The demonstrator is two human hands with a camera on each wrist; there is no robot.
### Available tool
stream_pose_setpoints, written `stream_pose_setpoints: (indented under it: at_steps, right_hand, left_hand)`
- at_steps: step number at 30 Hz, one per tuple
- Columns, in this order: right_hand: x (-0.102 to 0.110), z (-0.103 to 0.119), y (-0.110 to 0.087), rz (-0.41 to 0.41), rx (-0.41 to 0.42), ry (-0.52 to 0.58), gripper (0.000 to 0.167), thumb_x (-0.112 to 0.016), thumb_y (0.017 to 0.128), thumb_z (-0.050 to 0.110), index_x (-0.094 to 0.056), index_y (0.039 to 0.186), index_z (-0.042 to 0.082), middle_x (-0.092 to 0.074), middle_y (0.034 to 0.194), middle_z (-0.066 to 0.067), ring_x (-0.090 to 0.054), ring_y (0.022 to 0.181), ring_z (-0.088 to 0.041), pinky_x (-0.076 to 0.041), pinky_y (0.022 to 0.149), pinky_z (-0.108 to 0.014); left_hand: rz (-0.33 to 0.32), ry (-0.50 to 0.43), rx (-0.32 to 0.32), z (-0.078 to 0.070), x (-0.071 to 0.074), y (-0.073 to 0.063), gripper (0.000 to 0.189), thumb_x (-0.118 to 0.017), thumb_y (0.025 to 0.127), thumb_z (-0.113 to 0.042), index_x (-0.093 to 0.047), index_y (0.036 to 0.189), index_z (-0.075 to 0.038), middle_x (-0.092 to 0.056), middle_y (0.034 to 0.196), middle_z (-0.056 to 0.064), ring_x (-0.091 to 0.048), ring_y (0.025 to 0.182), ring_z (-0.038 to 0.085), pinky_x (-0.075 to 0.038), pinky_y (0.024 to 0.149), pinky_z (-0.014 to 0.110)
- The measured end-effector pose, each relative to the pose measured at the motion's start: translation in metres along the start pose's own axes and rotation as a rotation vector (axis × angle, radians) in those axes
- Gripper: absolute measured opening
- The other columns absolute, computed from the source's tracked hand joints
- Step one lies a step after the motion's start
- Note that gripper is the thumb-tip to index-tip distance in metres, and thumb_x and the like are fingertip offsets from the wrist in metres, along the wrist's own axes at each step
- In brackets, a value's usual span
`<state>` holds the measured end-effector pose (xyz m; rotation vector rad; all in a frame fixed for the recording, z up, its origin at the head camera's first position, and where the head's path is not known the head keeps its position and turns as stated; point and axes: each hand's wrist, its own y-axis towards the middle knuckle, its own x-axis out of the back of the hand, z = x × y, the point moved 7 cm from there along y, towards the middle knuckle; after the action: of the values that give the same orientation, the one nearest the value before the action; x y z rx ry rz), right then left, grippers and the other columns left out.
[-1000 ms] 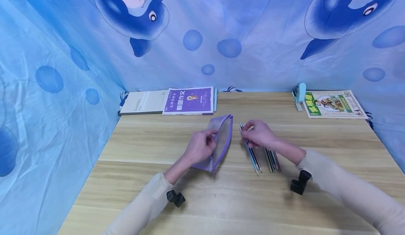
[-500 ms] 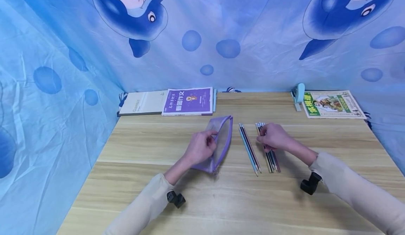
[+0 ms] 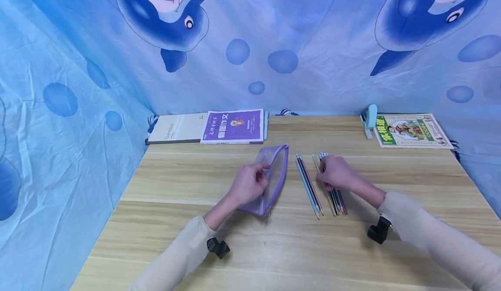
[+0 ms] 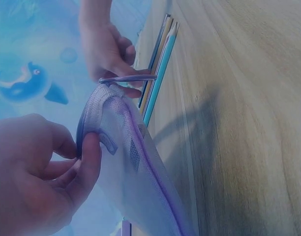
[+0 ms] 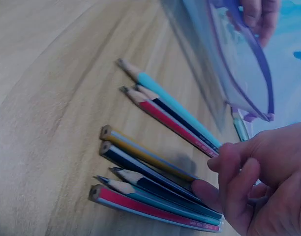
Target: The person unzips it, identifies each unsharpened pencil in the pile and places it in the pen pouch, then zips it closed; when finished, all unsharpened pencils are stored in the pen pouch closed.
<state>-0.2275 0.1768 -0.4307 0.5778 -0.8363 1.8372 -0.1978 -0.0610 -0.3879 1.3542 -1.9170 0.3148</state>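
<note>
Near the middle of the wood-grain worktop [image 3: 164, 178]: translucent mesh pouch [image 3: 275, 173] with purple trim, its mouth spread wide toward the pencils, one edge pinched between thumb and forefinger of the left hand [image 3: 247, 183]. Just beside the pouch, on its right: group of three pencils [image 3: 308, 184], light blue, dark and red, laid side by side with sharpened points toward the wearer and clear of both hands. Farther right, near the three but apart from them: cluster of pencils [image 3: 339, 200], at least five visible in the right wrist view, including a yellow pencil [image 5: 146, 152] along one side, splayed from the rest at the eraser end. Flat, uncut tips on the yellow pencil and two neighbours; dark points on two others.

Over the eraser half of the cluster: right hand [image 3: 337, 172], with fingers curled low at the pencils; impossible to tell whether clamped on one or merely touching. On both forearms, cream sleeves [image 3: 178, 252].

Along the far edge, left to right: pale notebook [image 3: 178, 127], purple book [image 3: 235, 126], light-blue stapler-like device [image 3: 370, 117], green-and-white booklet [image 3: 412, 130]. Behind: blue sheeting [image 3: 325, 30] printed with dolphins.
</note>
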Motion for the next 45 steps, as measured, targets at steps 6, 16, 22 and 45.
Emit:
stream_pose_setpoints:
  at_steps: [6, 16, 22, 45]
  right_hand:
    - [-0.008, 0.005, 0.003, 0.001, 0.043, -0.085, 0.022, -0.063, 0.086, -0.002, -0.057, 0.106, -0.009, -0.060, 0.061, -0.009, -0.058, 0.046, -0.019, -0.050, 0.043, -0.029]
    - [-0.013, 0.008, 0.007, 0.010, 0.034, -0.133, 0.037, -0.067, 0.079, -0.004, -0.057, 0.114, -0.012, -0.059, 0.059, -0.007, -0.058, 0.047, -0.017, -0.050, 0.044, -0.027]
    - [-0.005, 0.012, 0.004, 0.016, 0.040, -0.002, 0.051, -0.072, 0.080, 0.000, -0.050, 0.124, -0.012, -0.059, 0.060, -0.008, -0.057, 0.048, -0.019, -0.047, 0.045, -0.027]
    - [-0.019, 0.066, 0.008, -0.193, -0.023, 0.820, 0.054, -0.062, 0.086, -0.002, -0.044, 0.137, 0.001, -0.066, 0.094, -0.012, -0.054, 0.045, -0.012, -0.039, 0.038, -0.021]
  left_hand:
    - [-0.004, -0.007, 0.003, 0.000, 0.000, -0.001, 0.037, -0.061, 0.079, 0.012, -0.067, 0.116, 0.010, -0.066, 0.077, 0.009, -0.056, 0.056, 0.008, -0.051, 0.048, 0.019]
    - [-0.006, 0.000, 0.013, 0.000, 0.000, -0.002, 0.038, -0.061, 0.079, 0.010, -0.067, 0.116, 0.009, -0.065, 0.074, 0.006, -0.055, 0.053, 0.006, -0.051, 0.048, 0.019]
    - [-0.003, -0.001, 0.026, 0.001, -0.001, -0.002, 0.038, -0.061, 0.080, 0.010, -0.067, 0.117, 0.009, -0.065, 0.074, 0.005, -0.056, 0.054, 0.006, -0.051, 0.049, 0.019]
    - [-0.043, 0.008, 0.023, -0.002, 0.004, 0.001, 0.038, -0.061, 0.078, 0.010, -0.068, 0.115, 0.009, -0.066, 0.075, 0.006, -0.056, 0.053, 0.006, -0.052, 0.051, 0.018]
